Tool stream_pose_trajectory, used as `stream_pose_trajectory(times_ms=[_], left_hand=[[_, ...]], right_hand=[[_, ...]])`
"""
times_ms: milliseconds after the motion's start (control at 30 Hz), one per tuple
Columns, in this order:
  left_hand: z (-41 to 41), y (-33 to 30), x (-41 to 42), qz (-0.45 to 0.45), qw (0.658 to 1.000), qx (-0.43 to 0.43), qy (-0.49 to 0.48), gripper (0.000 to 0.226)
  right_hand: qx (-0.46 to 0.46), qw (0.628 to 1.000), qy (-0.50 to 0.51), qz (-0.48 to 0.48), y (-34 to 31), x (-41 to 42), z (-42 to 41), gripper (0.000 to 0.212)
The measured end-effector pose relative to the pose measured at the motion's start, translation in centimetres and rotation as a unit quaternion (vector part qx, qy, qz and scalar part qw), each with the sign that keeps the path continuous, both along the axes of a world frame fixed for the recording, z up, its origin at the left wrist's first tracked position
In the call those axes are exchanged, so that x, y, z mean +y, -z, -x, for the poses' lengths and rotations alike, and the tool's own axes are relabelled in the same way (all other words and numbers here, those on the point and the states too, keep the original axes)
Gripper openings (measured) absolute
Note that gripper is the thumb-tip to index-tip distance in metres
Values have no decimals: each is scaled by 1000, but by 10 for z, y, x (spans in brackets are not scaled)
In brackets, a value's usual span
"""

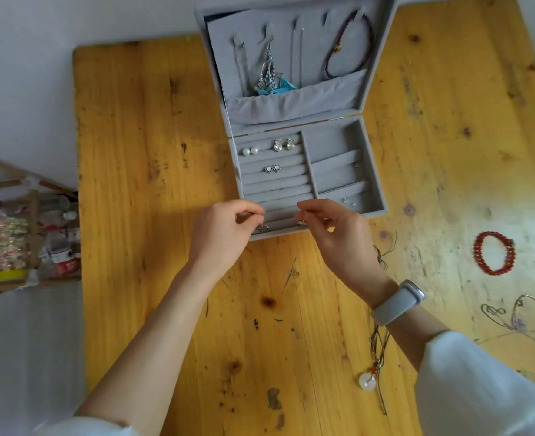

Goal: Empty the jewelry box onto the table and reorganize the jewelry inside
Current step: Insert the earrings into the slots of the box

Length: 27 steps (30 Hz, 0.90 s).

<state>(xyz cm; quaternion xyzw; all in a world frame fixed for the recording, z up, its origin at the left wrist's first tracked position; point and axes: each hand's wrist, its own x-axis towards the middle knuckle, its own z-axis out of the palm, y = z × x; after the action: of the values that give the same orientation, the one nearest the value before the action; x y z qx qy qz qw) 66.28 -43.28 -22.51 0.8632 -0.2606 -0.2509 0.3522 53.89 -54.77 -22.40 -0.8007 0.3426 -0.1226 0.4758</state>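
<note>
The table [171, 152] is seen to be of yellow knotted wood, its finish scuffed and stained. The jewelry box [376, 184] is lined in matt grey velvety cloth, with a softer creased cloth pocket [294, 100] at 12 o'clock in the lid. Glossy pearl studs [250, 151] and glinting metal earrings [284, 144] are set in the padded rolls. At 3 o'clock a glossy red beaded bracelet [494, 253] is seen; at 5 o'clock, a smooth milky stone pendant [367, 381]. A smooth matt grey wristband [397, 302] is worn.
</note>
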Motion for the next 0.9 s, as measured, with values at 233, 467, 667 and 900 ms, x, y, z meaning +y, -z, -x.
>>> stream_pose_trajectory(times_ms=[233, 467, 667, 900], left_hand=[[-8, 12, -16, -13, 995, -97, -35, 11], [-13, 16, -14, 13, 995, -72, -73, 13], [-14, 23, -16, 18, 993, -76, -92, 14], [-10, 22, -17, 15, 989, -91, -115, 14]], right_hand=[[-5, 1000, 13, -20, 5, 0, -12, 10], [3, 1000, 0, 1, 5, -3, -20, 14], [10, 1000, 4, 2, 5, -1, -22, 15], [56, 998, -19, 12, 5, 2, -35, 12]])
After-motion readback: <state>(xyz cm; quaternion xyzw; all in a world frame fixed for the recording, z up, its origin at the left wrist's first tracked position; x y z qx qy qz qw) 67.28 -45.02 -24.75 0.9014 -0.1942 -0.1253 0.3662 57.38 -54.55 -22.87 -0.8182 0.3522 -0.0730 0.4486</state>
